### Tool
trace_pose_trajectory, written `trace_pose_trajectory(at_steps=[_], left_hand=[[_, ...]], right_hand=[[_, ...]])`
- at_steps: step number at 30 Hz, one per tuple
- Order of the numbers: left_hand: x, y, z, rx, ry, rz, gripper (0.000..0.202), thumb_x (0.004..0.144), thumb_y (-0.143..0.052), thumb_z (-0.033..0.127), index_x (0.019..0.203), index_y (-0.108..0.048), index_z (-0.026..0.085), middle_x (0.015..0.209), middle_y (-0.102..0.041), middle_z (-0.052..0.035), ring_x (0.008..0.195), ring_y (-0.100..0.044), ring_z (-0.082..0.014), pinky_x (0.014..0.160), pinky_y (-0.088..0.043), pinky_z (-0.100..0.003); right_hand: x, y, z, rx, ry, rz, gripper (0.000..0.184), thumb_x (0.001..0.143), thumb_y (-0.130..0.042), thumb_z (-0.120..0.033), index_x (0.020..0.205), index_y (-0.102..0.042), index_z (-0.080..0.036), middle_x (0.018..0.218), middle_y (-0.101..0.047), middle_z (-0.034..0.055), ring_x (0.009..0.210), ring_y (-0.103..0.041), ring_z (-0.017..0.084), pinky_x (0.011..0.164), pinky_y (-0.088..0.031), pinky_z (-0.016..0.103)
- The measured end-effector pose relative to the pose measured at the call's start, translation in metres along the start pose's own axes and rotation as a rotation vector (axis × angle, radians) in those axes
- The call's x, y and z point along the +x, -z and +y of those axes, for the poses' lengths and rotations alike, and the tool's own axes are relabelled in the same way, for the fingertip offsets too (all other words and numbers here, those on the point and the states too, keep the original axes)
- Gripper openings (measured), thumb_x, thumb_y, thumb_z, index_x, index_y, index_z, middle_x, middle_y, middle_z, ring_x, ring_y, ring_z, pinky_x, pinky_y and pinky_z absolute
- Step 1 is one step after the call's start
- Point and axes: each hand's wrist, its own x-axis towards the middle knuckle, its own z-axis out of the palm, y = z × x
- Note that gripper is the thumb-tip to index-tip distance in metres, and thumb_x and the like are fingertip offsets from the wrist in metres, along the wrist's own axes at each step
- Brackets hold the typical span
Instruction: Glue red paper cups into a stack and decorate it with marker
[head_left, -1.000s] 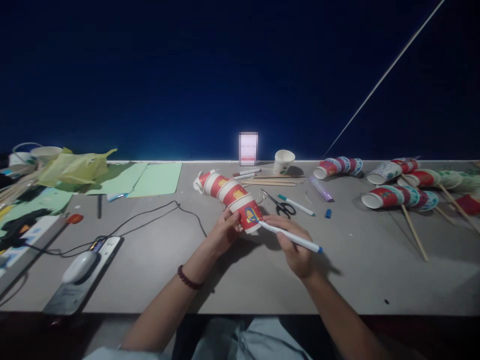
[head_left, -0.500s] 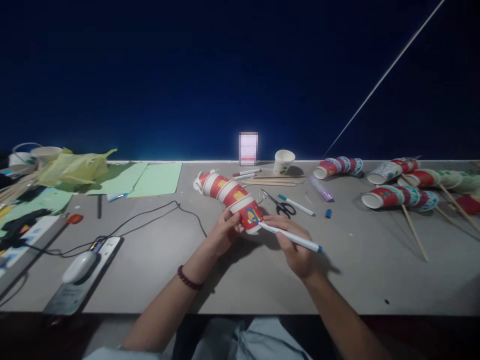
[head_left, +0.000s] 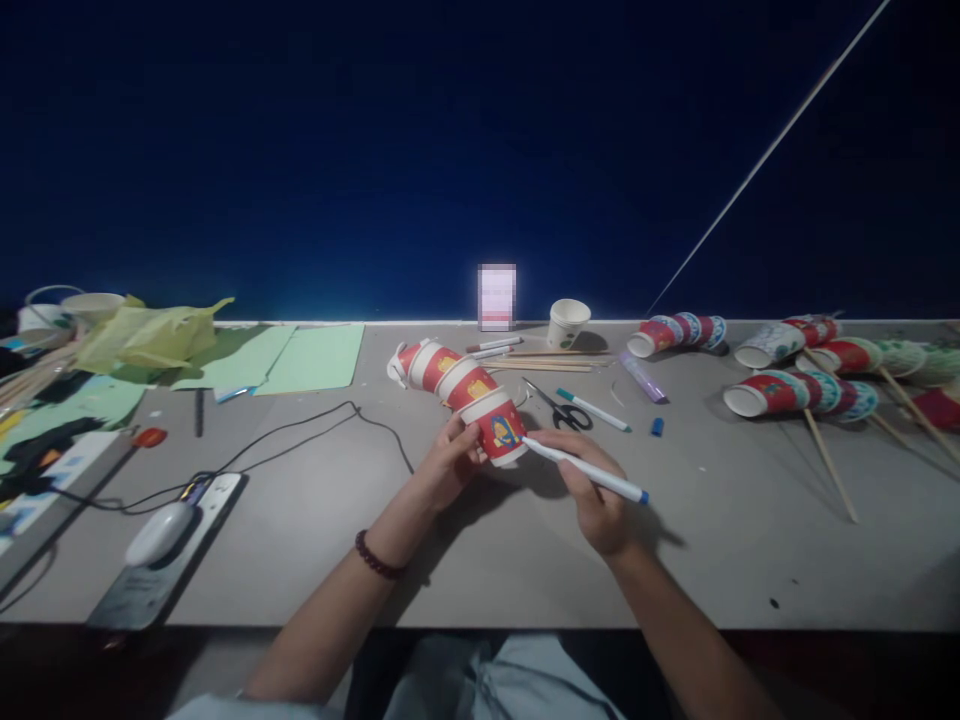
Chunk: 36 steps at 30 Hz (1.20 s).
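Note:
My left hand [head_left: 452, 460] grips the near end of a curved chain of red-and-white paper cups [head_left: 469, 388], its fingers wrapped around the lowest cup. Blue and yellow coloring shows on that cup. Between the fingers of my right hand [head_left: 596, 495] is a white marker [head_left: 592, 475] with a blue end, its tip at the right side of the lowest cup. Whether the tip touches the paper I cannot tell. Just beyond my right hand lie black-handled scissors [head_left: 566, 412], a teal-capped marker [head_left: 595, 410] and a small blue cap [head_left: 657, 427].
Several finished cup chains [head_left: 799, 395] with sticks lie at the right. A white paper cup [head_left: 568, 325] stands at the back, near wooden sticks [head_left: 551, 360]. Left are green paper [head_left: 315, 357], a yellow bag [head_left: 150, 335], a black cable [head_left: 300, 425] and a power strip [head_left: 142, 590].
The marker tip and my right hand have shifted slightly right along the lowest cup. That cup appears turned a little to the left, and its blue coloring looks slightly different.

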Motion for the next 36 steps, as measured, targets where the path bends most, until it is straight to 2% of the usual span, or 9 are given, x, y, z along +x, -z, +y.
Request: trace_pose_trajectory(at_steps=[7,13,19,25,30,32,36], left_hand=[[-0.0004,0.0011,0.0000,0.008,0.017,0.019,0.049,0.070,-0.086,0.038,0.110,-0.066,0.017,0.087,-0.077,-0.0061,0.084,-0.073,-0.0232,0.074,-0.055,-0.031],[0.0004,-0.0005,-0.0004,-0.044,0.016,0.001,0.042,0.070,-0.087,0.034,0.104,-0.067,0.020,0.093,-0.077,-0.0052,0.091,-0.072,-0.0245,0.076,-0.054,-0.032],[-0.0007,-0.0020,0.0002,-0.013,0.005,0.020,0.047,0.069,-0.087,0.035,0.108,-0.067,0.017,0.097,-0.077,-0.0090,0.095,-0.071,-0.0286,0.078,-0.053,-0.035],[0.0002,-0.0012,-0.0004,-0.020,0.006,0.046,0.050,0.068,-0.088,0.033,0.109,-0.065,0.016,0.095,-0.076,-0.0081,0.084,-0.072,-0.0229,0.066,-0.052,-0.028],[0.0000,-0.0034,0.0004,-0.065,0.029,0.032,0.049,0.069,-0.088,0.029,0.110,-0.064,0.019,0.104,-0.076,-0.0068,0.093,-0.072,-0.0233,0.075,-0.055,-0.029],[-0.0003,-0.0036,0.0007,-0.065,0.025,0.019,0.048,0.069,-0.087,0.030,0.109,-0.064,0.018,0.102,-0.076,-0.0071,0.094,-0.073,-0.0242,0.074,-0.055,-0.029],[-0.0005,0.0014,0.0004,-0.064,0.058,0.036,0.044,0.073,-0.085,0.031,0.109,-0.065,0.017,0.090,-0.076,-0.0052,0.083,-0.073,-0.0213,0.074,-0.054,-0.028]], right_hand=[[0.0014,-0.0013,0.0020,0.024,0.020,-0.023,0.024,0.092,-0.053,-0.018,0.102,-0.074,-0.024,0.104,-0.077,0.0058,0.103,-0.070,0.023,0.093,-0.056,0.039],[0.0008,-0.0013,0.0025,-0.011,0.049,-0.040,0.023,0.092,-0.054,-0.019,0.099,-0.075,-0.023,0.100,-0.077,0.0074,0.101,-0.070,0.025,0.091,-0.056,0.042],[0.0007,-0.0010,0.0023,-0.008,0.049,-0.035,0.024,0.092,-0.053,-0.019,0.102,-0.074,-0.024,0.102,-0.077,0.0069,0.101,-0.070,0.025,0.092,-0.056,0.042],[0.0040,-0.0019,-0.0004,-0.046,0.096,-0.050,0.024,0.091,-0.054,-0.017,0.102,-0.075,-0.023,0.100,-0.077,0.0075,0.099,-0.070,0.024,0.091,-0.056,0.041],[0.0051,-0.0020,-0.0011,-0.047,0.105,-0.044,0.023,0.091,-0.055,-0.018,0.100,-0.075,-0.023,0.095,-0.078,0.0075,0.097,-0.071,0.025,0.089,-0.057,0.043],[0.0047,-0.0012,-0.0010,-0.024,0.083,-0.049,0.023,0.091,-0.054,-0.020,0.099,-0.075,-0.023,0.096,-0.077,0.0078,0.098,-0.071,0.025,0.089,-0.057,0.043],[0.0027,0.0004,-0.0001,0.038,0.030,-0.049,0.023,0.092,-0.053,-0.022,0.101,-0.075,-0.023,0.101,-0.077,0.0082,0.101,-0.070,0.025,0.091,-0.057,0.043]])
